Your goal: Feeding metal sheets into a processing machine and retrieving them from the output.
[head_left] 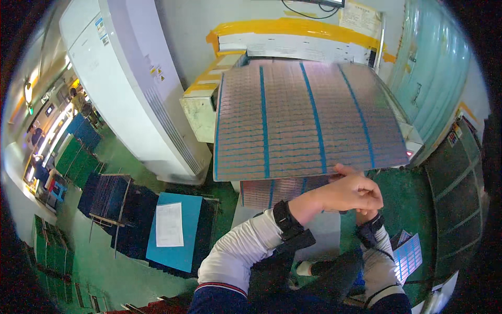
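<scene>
A large flat panel (pixel 293 120), coppery pink with a fine grid and blue stripes, lies raised in front of me. At its front edge is my left hand (pixel 351 192), its thumb up against or just over the edge and its other fingers curled in. Whatever those fingers hold, if anything, is hidden. My right hand (pixel 367 214) is mostly covered by the left, so its fingers do not show. Black bands circle both wrists. Below the panel, part of a second similar panel (pixel 256 193) shows.
A tall white cabinet-like unit (pixel 130 78) stands left of the panel. Lower left, a blue board (pixel 191 230) carries a white paper sheet (pixel 169 225). Dark racks (pixel 455 193) stand at right, with gridded sheets (pixel 408 256) low beside my right arm. People work far left.
</scene>
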Available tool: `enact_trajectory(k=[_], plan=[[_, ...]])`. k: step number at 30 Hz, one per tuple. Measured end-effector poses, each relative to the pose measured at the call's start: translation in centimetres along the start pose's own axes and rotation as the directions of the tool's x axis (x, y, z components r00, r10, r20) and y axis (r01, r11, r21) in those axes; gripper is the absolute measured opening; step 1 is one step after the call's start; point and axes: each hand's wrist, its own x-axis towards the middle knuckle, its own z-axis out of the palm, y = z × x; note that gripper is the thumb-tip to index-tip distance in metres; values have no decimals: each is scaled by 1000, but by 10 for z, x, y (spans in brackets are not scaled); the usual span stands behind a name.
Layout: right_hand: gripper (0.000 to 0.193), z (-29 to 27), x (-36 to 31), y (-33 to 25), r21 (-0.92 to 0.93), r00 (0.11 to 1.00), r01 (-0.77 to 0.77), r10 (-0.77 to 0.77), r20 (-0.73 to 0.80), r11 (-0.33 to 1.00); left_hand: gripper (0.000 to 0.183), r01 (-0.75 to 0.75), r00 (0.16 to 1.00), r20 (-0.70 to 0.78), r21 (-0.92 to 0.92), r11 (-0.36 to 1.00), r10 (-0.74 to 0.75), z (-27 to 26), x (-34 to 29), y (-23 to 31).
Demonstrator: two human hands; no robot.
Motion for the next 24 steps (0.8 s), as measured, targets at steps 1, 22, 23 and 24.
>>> enact_trajectory(k=[1,22,23,24], plan=[[77,3,4,12,1,1000,2,-2,-1,1000,25,1,1000,2,2,1000,-1,1,0,0],[60,12,47,65,389,989,55,4,-150,919,23,-65,996,-77,-157,985,53,4,5,-2],[57,11,53,66,410,988,43,22,-152,911,23,-76,994,-88,-151,986,63,4,5,-1],[54,9,59,66,427,987,28,42,-153,904,23,-105,991,-98,-124,987,93,2,5,0]])
